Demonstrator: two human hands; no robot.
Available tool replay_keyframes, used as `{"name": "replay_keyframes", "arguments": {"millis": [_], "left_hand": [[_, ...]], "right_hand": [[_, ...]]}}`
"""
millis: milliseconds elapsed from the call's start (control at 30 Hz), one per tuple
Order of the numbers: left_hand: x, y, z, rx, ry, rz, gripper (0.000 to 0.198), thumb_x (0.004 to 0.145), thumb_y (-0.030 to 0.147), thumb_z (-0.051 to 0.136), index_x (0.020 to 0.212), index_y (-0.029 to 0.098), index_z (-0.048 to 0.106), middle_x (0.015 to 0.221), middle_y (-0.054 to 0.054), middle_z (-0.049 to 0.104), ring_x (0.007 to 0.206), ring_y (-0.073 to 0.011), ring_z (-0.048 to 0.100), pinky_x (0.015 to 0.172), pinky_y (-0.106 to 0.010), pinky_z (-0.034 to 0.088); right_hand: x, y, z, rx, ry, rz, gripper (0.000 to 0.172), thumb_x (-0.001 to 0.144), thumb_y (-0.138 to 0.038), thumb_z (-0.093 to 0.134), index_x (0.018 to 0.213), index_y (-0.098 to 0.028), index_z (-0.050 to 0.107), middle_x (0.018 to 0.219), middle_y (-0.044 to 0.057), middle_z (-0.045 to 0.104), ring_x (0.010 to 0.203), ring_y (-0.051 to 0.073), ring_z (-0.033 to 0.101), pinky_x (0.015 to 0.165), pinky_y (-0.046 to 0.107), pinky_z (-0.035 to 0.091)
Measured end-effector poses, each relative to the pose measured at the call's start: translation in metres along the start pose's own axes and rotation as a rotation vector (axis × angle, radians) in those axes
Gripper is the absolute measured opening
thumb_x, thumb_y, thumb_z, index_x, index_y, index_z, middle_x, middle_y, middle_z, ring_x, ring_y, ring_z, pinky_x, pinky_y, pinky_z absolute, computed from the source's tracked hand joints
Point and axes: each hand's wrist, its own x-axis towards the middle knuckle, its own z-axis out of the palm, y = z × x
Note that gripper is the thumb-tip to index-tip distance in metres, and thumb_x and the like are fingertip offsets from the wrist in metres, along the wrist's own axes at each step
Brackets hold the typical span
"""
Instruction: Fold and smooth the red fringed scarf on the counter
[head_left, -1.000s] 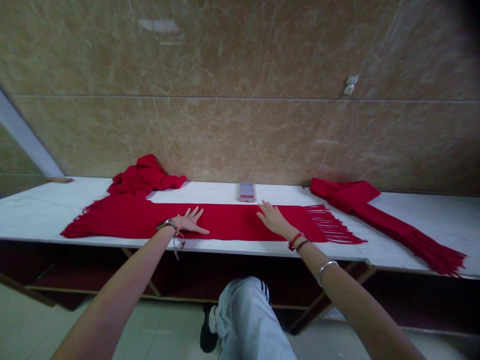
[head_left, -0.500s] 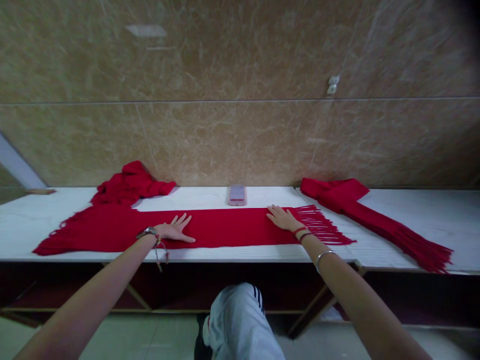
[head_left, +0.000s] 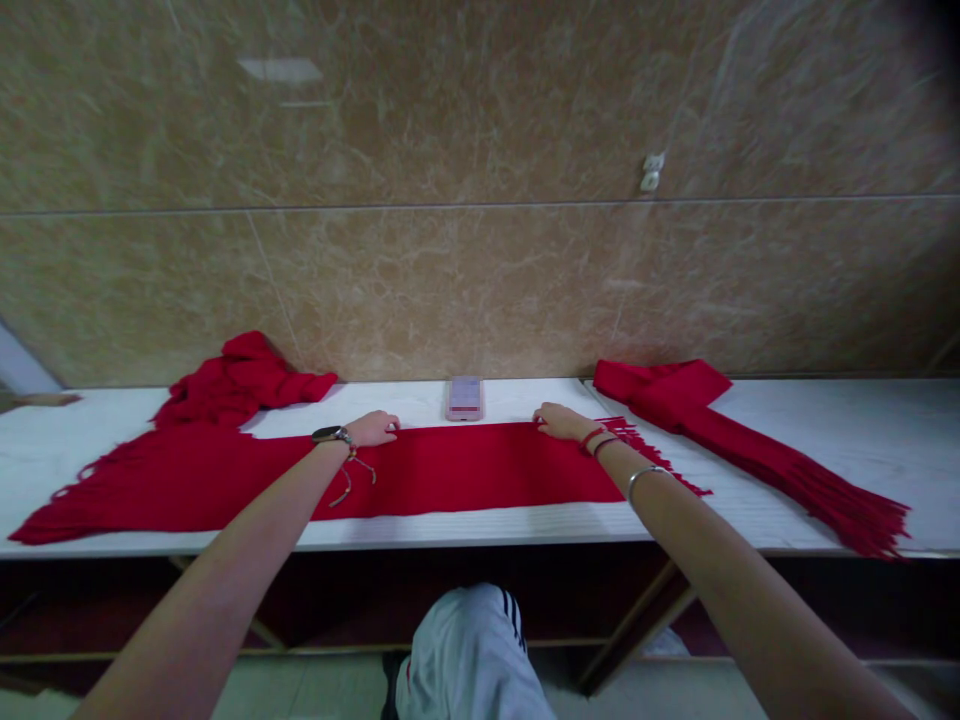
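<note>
A long red scarf (head_left: 465,468) lies flat along the white shelf top, its fringe spreading at both ends. My left hand (head_left: 373,428) is closed at the scarf's far edge, left of the middle, with the fingertips pinching that edge. At the same edge, near the right-hand fringe, my right hand (head_left: 559,421) is also closed on the cloth. Behind the scarf's left part sits a crumpled red scarf (head_left: 240,378). Another red scarf (head_left: 697,412), folded narrow, slants across the shelf top to the right.
A phone (head_left: 465,398) lies between my hands, close to the tiled wall (head_left: 450,290). The white shelf top (head_left: 525,522) has dark compartments under its front edge. My knee (head_left: 472,640) is below that edge. A small white figure (head_left: 652,172) is on the wall.
Both hands have gone from lying spread on the scarf to gripping its far edge. My left hand moved away from me and slightly right. The view has shifted a little.
</note>
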Motion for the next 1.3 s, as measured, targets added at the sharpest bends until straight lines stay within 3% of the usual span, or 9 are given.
{"name": "replay_keyframes", "arguments": {"millis": [133, 300, 500, 600, 700, 867, 1067, 1300], "left_hand": [[-0.008, -0.006, -0.003, 0.002, 0.025, 0.04, 0.027, 0.074, 0.029, 0.045, 0.091, 0.017, 0.063, 0.095, -0.006, 0.065, 0.09, -0.0191, 0.057, 0.08, -0.026, 0.04], [-0.022, -0.008, -0.017, -0.01, 0.098, 0.1, 0.026, 0.077, 0.031, 0.044, 0.09, 0.017, 0.061, 0.096, -0.006, 0.063, 0.089, -0.0174, 0.055, 0.081, -0.025, 0.039], [-0.059, 0.0, -0.036, -0.057, 0.185, 0.192, 0.024, 0.077, 0.032, 0.043, 0.088, 0.017, 0.059, 0.092, -0.004, 0.061, 0.085, -0.0163, 0.054, 0.079, -0.024, 0.039], [-0.087, 0.009, -0.029, -0.107, 0.191, 0.25, 0.023, 0.078, 0.031, 0.042, 0.088, 0.018, 0.059, 0.09, -0.004, 0.059, 0.083, -0.0162, 0.054, 0.078, -0.024, 0.039], [-0.112, 0.021, -0.008, -0.158, 0.139, 0.306, 0.022, 0.08, 0.028, 0.04, 0.089, 0.019, 0.059, 0.09, -0.003, 0.059, 0.082, -0.0159, 0.055, 0.079, -0.024, 0.039], [-0.126, 0.029, 0.022, -0.195, 0.113, 0.306, 0.025, 0.083, 0.026, 0.038, 0.094, 0.019, 0.059, 0.094, -0.005, 0.06, 0.087, -0.0161, 0.055, 0.081, -0.023, 0.039], [-0.133, 0.028, 0.018, -0.236, 0.165, 0.307, 0.024, 0.083, 0.028, 0.04, 0.092, 0.019, 0.06, 0.093, -0.003, 0.06, 0.085, -0.0145, 0.055, 0.081, -0.022, 0.04], [-0.139, 0.033, 0.019, -0.224, 0.122, 0.385, 0.024, 0.081, 0.02, 0.041, 0.092, 0.019, 0.063, 0.089, -0.002, 0.061, 0.083, -0.0139, 0.056, 0.08, -0.022, 0.04]], "right_hand": [[-0.005, 0.006, -0.005, -0.007, 0.003, -0.041, 0.025, 0.076, -0.013, 0.054, 0.099, -0.012, 0.063, 0.103, 0.012, 0.062, 0.095, 0.018, 0.057, 0.081, 0.024, 0.04], [-0.021, 0.012, -0.014, 0.004, 0.011, -0.044, 0.022, 0.077, -0.015, 0.052, 0.096, -0.014, 0.063, 0.093, 0.009, 0.066, 0.088, 0.019, 0.058, 0.077, 0.027, 0.041], [-0.074, 0.009, -0.034, 0.027, 0.167, -0.193, 0.022, 0.081, -0.017, 0.046, 0.094, -0.013, 0.063, 0.093, 0.01, 0.065, 0.088, 0.019, 0.057, 0.081, 0.029, 0.04], [-0.108, 0.001, -0.03, 0.026, 0.172, -0.258, 0.021, 0.083, -0.018, 0.044, 0.091, -0.015, 0.063, 0.088, 0.009, 0.064, 0.086, 0.019, 0.056, 0.08, 0.03, 0.041], [-0.135, -0.008, -0.013, 0.025, 0.143, -0.315, 0.023, 0.084, -0.017, 0.042, 0.091, -0.016, 0.063, 0.088, 0.008, 0.063, 0.086, 0.019, 0.056, 0.081, 0.031, 0.041], [-0.152, -0.013, 0.009, -0.1, 0.192, -0.298, 0.027, 0.085, -0.013, 0.038, 0.092, -0.015, 0.064, 0.091, 0.011, 0.063, 0.087, 0.022, 0.055, 0.083, 0.035, 0.04], [-0.152, -0.008, 0.011, -0.159, 0.287, -0.301, 0.028, 0.086, -0.014, 0.036, 0.091, -0.016, 0.064, 0.092, 0.011, 0.063, 0.088, 0.021, 0.054, 0.082, 0.035, 0.04], [-0.158, -0.004, 0.024, -0.167, 0.431, -0.422, 0.024, 0.084, -0.013, 0.042, 0.086, -0.016, 0.065, 0.084, 0.009, 0.064, 0.08, 0.019, 0.056, 0.075, 0.033, 0.043]]}}
